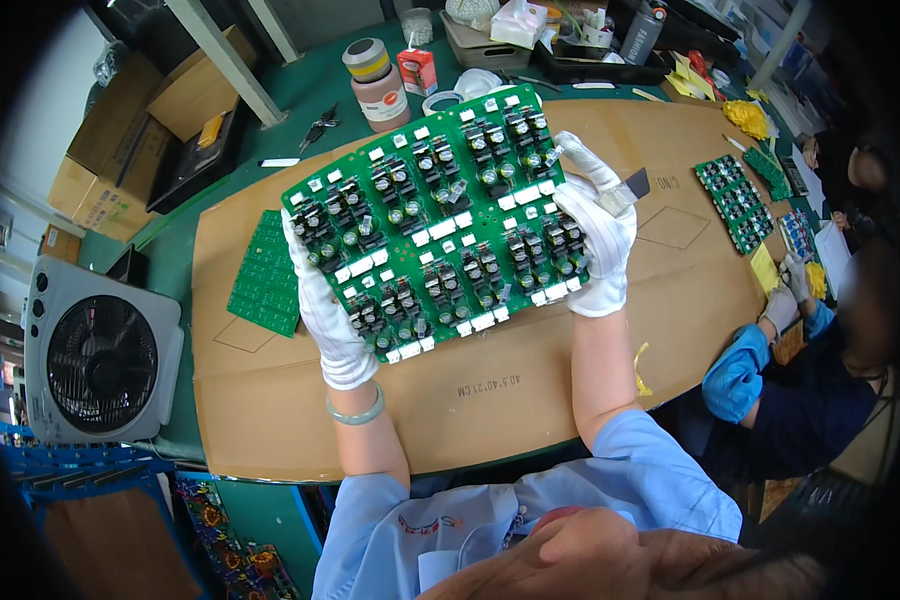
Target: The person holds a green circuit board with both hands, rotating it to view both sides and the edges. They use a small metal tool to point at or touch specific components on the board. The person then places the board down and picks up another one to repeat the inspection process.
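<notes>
- Circuit board panel (435, 222), large, green and rectangular, held up in the air above the middle of the tabletop, tilted so its far right corner sits highest. Its face is crowded with small black capacitors, silver-topped cans and white connectors in repeating blocks.
- Left hand (322, 300), in a white glove, is closed around the panel's left edge, fingers curled underneath and thumb on top.
- Right hand (598, 235), also gloved white, is closed on the right edge in the same way; a small grey blade-like tool (628, 188) sticks out between its fingers.
- Judged by its look, the panel is stiff, fairly light and fragile: the bare edges are the safe place to grip, away from the upright parts, which could bend or snap.
- Brown cardboard sheet (490, 390) covers the tabletop beneath it.
- Bare green board (267, 275) lies flat near the cardboard's left edge.
- Smaller populated boards (735, 200) lie toward the right edge, near another person's gloved hand (782, 305).
- Round tub (378, 85) stands by the far edge; a grey box fan (100, 355) sits off the left side.
</notes>
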Available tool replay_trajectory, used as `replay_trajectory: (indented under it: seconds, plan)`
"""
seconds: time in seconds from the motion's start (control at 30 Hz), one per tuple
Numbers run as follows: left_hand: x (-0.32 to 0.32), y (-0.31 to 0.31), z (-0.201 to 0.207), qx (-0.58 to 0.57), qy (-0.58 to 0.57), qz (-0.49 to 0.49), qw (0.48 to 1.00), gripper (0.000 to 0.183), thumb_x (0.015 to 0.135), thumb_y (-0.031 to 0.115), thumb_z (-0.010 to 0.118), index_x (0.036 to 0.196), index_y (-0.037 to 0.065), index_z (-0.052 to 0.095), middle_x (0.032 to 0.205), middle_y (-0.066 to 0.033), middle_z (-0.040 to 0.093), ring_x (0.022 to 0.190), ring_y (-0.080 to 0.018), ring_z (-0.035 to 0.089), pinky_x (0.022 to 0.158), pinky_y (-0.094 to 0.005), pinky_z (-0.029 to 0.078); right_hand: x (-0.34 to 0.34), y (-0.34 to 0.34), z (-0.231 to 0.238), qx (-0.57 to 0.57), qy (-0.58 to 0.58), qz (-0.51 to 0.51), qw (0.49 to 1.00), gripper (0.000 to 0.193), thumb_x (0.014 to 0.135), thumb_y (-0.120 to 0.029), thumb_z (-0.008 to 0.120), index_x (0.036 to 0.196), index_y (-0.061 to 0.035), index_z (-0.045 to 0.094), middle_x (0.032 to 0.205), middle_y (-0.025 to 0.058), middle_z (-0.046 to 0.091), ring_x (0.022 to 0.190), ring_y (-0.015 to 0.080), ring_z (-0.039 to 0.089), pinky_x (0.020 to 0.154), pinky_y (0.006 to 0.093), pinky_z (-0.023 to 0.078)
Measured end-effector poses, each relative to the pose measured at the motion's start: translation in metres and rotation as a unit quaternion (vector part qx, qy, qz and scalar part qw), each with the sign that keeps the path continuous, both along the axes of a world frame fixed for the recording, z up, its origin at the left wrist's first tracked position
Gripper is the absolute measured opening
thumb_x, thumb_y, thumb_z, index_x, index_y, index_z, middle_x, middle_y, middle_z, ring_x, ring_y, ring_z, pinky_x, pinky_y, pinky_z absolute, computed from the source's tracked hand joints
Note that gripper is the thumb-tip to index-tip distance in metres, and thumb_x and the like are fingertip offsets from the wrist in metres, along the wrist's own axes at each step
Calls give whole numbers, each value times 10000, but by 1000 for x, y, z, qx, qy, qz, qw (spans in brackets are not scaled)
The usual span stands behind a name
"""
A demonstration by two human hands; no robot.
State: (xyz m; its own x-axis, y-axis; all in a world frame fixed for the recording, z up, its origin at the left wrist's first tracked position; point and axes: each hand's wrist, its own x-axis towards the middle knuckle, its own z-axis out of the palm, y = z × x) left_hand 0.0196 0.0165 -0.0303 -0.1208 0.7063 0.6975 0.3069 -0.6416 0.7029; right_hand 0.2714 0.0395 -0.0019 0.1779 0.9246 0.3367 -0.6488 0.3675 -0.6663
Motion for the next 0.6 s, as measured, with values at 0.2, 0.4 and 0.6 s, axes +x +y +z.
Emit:
replay_trajectory:
  seconds: [0.2, 0.4, 0.6]
  plan:
    - [0, -2, -1, -32, -47, 1, 998, 731, 880, 273, 579, 1464, 21, 217, 1486, -168, 288, 1298, -266, 389, 1061, -372, 328, -3, -1, -2, 15, -9, -9, 1000, 442, 792, 100, 560, 1229, 123, 493, 1171, 224, 593, 1016, 227, 628, 891, 325, 508]
    - [-5, 6, -14, 6, -19, 8, 1000, 744, 877, 248, 590, 1466, 14, 201, 1472, -157, 306, 1264, -254, 418, 1051, -365, 344, -1, -1, -8, 46, -30, -17, 998, 400, 828, 68, 555, 1218, 132, 487, 1274, 241, 520, 1137, 281, 561, 987, 392, 448]
    - [-7, 8, -20, 11, -95, -39, 995, 654, 936, 194, 507, 1463, -3, 174, 1447, -125, 323, 1238, -230, 435, 1036, -361, 374, -2, -2, -12, 72, -15, -6, 997, 393, 866, 19, 539, 1236, 130, 467, 1287, 254, 503, 1169, 312, 533, 1012, 424, 423]
